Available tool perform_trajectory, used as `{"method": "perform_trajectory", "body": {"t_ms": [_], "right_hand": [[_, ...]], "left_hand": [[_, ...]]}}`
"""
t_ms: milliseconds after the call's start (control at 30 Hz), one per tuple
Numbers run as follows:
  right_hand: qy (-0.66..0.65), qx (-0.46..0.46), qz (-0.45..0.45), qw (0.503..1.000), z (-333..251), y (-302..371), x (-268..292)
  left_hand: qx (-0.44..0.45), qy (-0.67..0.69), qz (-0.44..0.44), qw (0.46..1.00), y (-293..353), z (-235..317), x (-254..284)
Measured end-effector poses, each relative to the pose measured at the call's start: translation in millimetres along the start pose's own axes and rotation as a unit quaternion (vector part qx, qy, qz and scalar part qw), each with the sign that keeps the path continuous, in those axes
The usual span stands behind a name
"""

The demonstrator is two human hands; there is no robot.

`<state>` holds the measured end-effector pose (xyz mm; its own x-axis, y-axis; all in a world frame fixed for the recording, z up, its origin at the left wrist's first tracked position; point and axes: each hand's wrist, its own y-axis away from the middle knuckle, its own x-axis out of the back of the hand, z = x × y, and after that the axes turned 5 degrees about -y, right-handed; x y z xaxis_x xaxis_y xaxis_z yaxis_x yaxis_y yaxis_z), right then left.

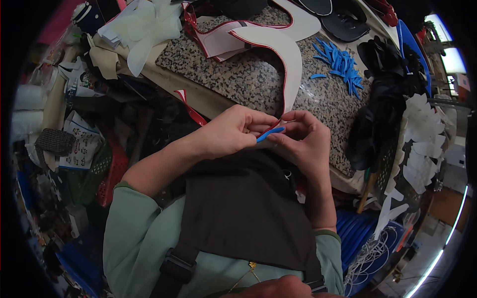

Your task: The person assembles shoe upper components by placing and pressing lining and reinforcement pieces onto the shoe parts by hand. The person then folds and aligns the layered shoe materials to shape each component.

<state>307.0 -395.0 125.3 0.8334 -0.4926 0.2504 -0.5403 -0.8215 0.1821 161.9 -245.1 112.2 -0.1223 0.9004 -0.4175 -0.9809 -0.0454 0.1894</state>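
Observation:
My left hand (231,130) and my right hand (305,136) meet just off the near edge of the stone slab, fingers pinched close together. Between them lies a small curved blue strip (271,133), one end at my left fingertips and the other at my right thumb. Both hands also grip the red-edged end of a long white curved piece (292,62), which sweeps up over the slab. A red strip (195,115) with a white end trails out to the left of my left wrist. Exactly where the strip and red edging touch is hidden by fingers.
Several loose blue strips (343,64) lie in a pile on the speckled stone slab (223,74). More red-edged white pieces (221,42) rest at the back. Pale cut sheets (144,30) lie at far left, black material (380,109) along the right edge.

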Motion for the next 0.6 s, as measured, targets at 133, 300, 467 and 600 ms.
{"method": "perform_trajectory", "body": {"t_ms": [133, 300, 467, 600], "right_hand": [[0.014, 0.011, 0.001, 1.000, -4, -2, -1], [-0.013, 0.041, 0.003, 0.999, -1, -2, -1], [-0.130, 0.031, 0.006, 0.991, 8, 2, 0], [-0.114, -0.012, 0.029, 0.993, 12, 3, 3]], "left_hand": [[0.042, 0.016, 0.017, 0.999, -2, 2, 2], [0.023, -0.003, 0.030, 0.999, -1, -6, 1], [0.045, 0.009, 0.034, 0.998, 0, -7, 2], [0.029, 0.010, 0.002, 1.000, 4, -8, 4]]}}
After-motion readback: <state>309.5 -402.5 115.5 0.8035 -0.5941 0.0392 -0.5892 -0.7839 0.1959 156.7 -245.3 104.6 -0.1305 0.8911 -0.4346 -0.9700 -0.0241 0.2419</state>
